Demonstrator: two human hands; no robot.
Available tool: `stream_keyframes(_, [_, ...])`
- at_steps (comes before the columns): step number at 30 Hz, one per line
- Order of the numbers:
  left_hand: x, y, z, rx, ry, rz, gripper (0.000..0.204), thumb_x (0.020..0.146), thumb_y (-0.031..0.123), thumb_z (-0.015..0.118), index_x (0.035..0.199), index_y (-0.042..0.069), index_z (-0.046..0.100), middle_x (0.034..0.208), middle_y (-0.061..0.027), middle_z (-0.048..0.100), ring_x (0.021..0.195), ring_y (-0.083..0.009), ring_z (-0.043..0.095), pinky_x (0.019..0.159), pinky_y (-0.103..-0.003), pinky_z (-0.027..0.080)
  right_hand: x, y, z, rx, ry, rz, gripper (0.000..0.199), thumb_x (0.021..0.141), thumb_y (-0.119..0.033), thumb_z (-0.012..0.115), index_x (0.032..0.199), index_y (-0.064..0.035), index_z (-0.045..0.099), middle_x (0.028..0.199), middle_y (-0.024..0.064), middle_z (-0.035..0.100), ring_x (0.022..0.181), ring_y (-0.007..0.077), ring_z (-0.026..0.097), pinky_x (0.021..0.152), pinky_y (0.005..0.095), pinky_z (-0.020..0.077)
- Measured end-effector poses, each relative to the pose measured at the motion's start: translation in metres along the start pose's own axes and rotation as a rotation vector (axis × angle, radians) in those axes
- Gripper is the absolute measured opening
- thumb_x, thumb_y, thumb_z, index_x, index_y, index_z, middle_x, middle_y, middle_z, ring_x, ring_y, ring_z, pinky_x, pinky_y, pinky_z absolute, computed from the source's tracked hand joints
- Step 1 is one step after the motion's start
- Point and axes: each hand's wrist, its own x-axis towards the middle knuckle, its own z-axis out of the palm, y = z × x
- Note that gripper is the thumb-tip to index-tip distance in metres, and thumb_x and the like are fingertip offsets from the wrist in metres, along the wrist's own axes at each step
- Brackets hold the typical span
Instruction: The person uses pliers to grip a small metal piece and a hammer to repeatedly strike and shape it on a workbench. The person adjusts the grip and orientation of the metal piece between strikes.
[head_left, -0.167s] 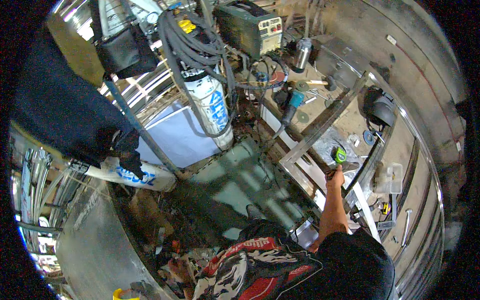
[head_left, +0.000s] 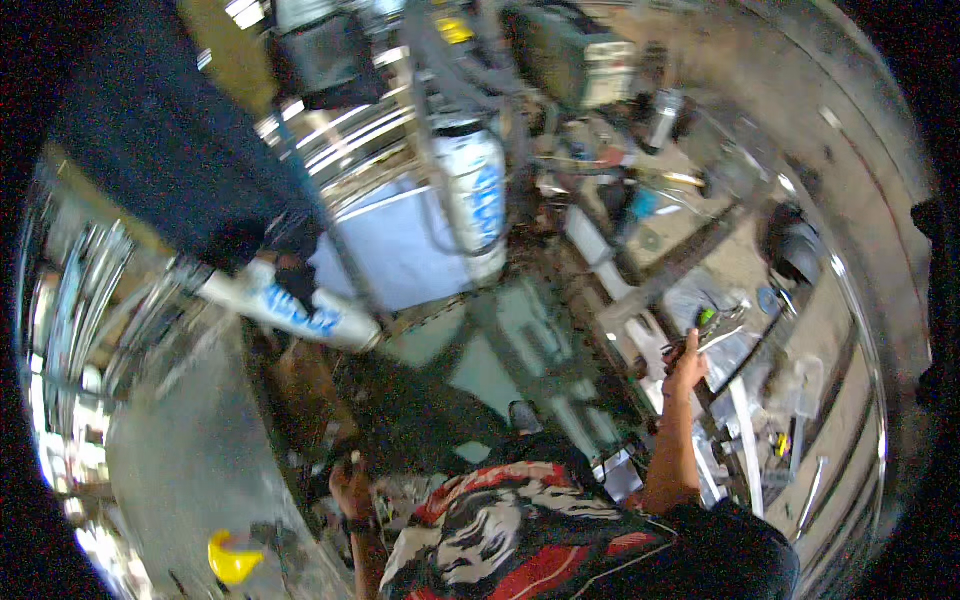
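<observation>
My right hand (head_left: 686, 368) reaches out over the metal frame on the right, fingers curled at a dark and silvery thing too blurred to name. Just beyond its fingertips a green tape measure (head_left: 707, 317) shows beside crumpled clear plastic. My left hand (head_left: 350, 487) is low on the left, near the edge of a large curved grey metal sheet (head_left: 180, 430). Its fingers are bent together around a small pale spot that I cannot identify.
A white gas cylinder (head_left: 475, 190) stands ahead with a coiled hose; another cylinder (head_left: 300, 310) lies left. A welding machine (head_left: 570, 60), a teal angle grinder (head_left: 640, 205) and a dark welding helmet (head_left: 795, 245) are at the right. A yellow object (head_left: 232, 557) rests on the grey sheet.
The view has swung left, so the surroundings sit further right and are smeared. My left hand has come up into clearer sight. The tape measure is now partly covered near my right hand.
</observation>
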Motion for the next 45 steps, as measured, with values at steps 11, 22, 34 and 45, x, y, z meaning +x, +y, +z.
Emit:
stream_keyframes(11, [-0.050,0.229,-0.029,-0.501,-0.054,0.369,0.019,0.104,0.011,0.058,0.118,-0.001,0.063,0.094,-0.0099,0.071,0.081,-0.0172,0.068,0.078,-0.033,0.055,-0.364,-0.106,0.103,-0.057,-1.477,0.304,0.031,0.094,-0.029,0.074,0.111,-0.0035,0.067,0.080,0.0029,0.066,0.070,0.0139,0.062,0.072,0.0322,0.0544])
stream_keyframes(22, [-0.106,0.214,-0.163,-1.221,-0.023,0.048,0.023,0.102,0.022,0.054,0.121,0.009,0.056,0.075,0.0003,0.053,0.056,-0.0115,0.046,0.050,-0.026,0.040,-0.533,-0.015,0.148,-0.014,-2.297,0.545,0.039,0.096,-0.019,0.073,0.127,0.0019,0.065,0.106,0.0101,0.073,0.081,0.0231,0.072,0.070,0.0406,0.0619])
stream_keyframes(34, [-0.103,0.207,-0.205,-1.281,0.182,0.460,0.018,0.101,0.024,0.052,0.105,0.008,0.061,0.074,0.0000,0.052,0.063,-0.0166,0.049,0.068,-0.035,0.047,-0.645,-0.097,0.189,-0.206,-2.572,1.118,0.081,0.084,-0.004,0.064,0.159,-0.0147,0.035,0.151,0.0238,0.049,0.137,0.0431,0.051,0.114,0.0607,0.0400])
stream_keyframes(45, [-0.063,0.218,-0.177,-1.224,0.811,0.571,0.014,0.105,0.017,0.053,0.116,0.008,0.053,0.096,-0.0093,0.066,0.090,-0.0246,0.068,0.086,-0.040,0.056,-0.684,-0.075,0.280,-0.373,-2.603,1.737,0.095,0.076,-0.014,0.063,0.163,-0.0164,0.026,0.157,0.0272,0.040,0.149,0.0493,0.031,0.123,0.0662,0.0196])
